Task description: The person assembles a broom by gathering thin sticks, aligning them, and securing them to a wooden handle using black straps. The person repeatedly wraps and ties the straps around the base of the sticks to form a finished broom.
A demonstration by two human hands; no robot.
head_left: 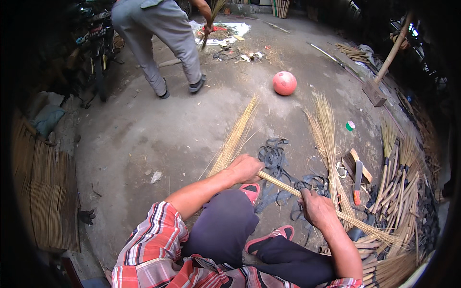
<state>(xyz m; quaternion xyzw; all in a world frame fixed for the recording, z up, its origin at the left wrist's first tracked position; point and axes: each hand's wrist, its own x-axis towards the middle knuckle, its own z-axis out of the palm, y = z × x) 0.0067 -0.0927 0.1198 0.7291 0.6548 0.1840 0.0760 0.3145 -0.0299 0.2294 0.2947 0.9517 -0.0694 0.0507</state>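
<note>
1. Head view: the straw bundle [281,183] is slanted across the front of the person's knees, over the floor [158,134], with its loose end fanned out at lower right.
2. Left hand [246,169]: the grip is closed around the narrow end of the straw bundle.
3. Right hand [318,209]: the grip is closed around the same bundle, farther toward the fanned end.
4. Pale sheaf [236,136]: lies on the floor beyond the left hand; contact with that hand cannot be told.
5. Larger sheaf [325,127]: lies beyond the right hand, its lower stalks crossed by the straw bundle.
6. Black strips [273,156]: lie in a tangle between the two sheaves.
7. Knife [358,180]: rests against a wooden block [368,174], orange handle toward the person.
8. Short brooms [396,187]: piled at right.
</note>
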